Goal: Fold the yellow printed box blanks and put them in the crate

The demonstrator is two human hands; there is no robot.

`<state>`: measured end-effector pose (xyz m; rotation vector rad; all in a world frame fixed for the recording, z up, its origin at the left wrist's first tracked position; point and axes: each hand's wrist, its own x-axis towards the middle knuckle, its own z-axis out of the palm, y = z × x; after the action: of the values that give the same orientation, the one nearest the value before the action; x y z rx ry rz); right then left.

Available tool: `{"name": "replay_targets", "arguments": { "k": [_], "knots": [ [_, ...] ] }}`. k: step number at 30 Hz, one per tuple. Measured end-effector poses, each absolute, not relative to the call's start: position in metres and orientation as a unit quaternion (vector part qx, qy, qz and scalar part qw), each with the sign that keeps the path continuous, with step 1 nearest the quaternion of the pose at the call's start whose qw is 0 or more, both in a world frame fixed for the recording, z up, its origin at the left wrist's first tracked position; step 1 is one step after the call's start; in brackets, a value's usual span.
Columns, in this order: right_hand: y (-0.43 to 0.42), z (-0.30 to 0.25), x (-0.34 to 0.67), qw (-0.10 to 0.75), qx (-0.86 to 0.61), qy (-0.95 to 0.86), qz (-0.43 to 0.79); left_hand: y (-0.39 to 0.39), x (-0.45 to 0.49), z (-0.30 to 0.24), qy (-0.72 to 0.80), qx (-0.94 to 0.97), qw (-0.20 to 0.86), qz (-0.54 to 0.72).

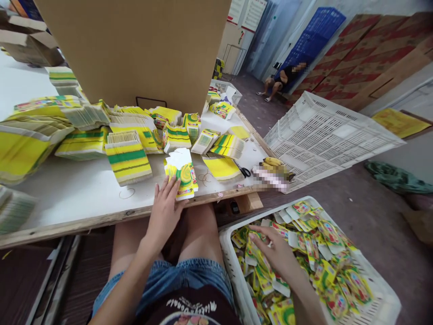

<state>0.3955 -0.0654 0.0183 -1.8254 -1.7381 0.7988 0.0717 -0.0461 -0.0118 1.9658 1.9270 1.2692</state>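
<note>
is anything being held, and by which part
Left hand touches the near left part of a carton, without clear grip; for the right hand, it cannot be told.

Beyond the left grip (166, 197), a large brown cardboard panel (135, 49) stands upright; farther off and to its left, an open carton (40, 48). Right of the same grip, scissors (242, 169) with black handles and, farther right, bananas (272, 161). Beyond the right grip (274, 250), stacked white crates (328, 135); well past these, a seated person (286, 80), blue crates (313, 36) and piled cartons (365, 54). Right of that grip, a green bundle (395, 177).
</note>
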Motion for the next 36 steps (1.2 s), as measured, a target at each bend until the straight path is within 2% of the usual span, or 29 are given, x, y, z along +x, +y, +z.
{"name": "replay_targets", "arguments": {
  "k": [6,9,13,16,18,22,26,29,36],
  "knots": [
    [-0.062,0.015,0.325,0.28,-0.595,-0.621,0.427,-0.043,0.049,-0.02,0.623,0.684,0.045,0.377],
    [-0.054,0.022,0.295,0.348,-0.557,-0.588,0.471,-0.05,0.052,-0.01,0.598,0.702,0.022,0.386],
    [-0.048,0.03,0.274,0.455,-0.499,-0.473,0.566,-0.069,0.077,-0.001,0.475,0.731,0.029,0.489],
    [-0.048,0.032,0.274,0.501,-0.481,-0.403,0.595,-0.084,0.104,-0.001,0.355,0.778,0.123,0.503],
    [-0.052,0.03,0.279,0.519,-0.488,-0.389,0.585,-0.09,0.119,-0.001,0.339,0.751,0.214,0.525],
    [-0.068,0.021,0.284,0.503,-0.49,-0.387,0.598,-0.09,0.134,0.0,0.383,0.496,0.468,0.623],
    [-0.079,0.013,0.28,0.462,-0.477,-0.378,0.645,-0.085,0.133,0.005,0.308,0.338,0.698,0.551],
    [-0.08,0.01,0.281,0.452,-0.487,-0.391,0.637,-0.084,0.131,0.008,0.267,0.303,0.748,0.527],
    [-0.08,0.013,0.288,0.421,-0.512,-0.447,0.601,-0.086,0.134,0.002,0.275,0.282,0.741,0.543]
  ]
}}
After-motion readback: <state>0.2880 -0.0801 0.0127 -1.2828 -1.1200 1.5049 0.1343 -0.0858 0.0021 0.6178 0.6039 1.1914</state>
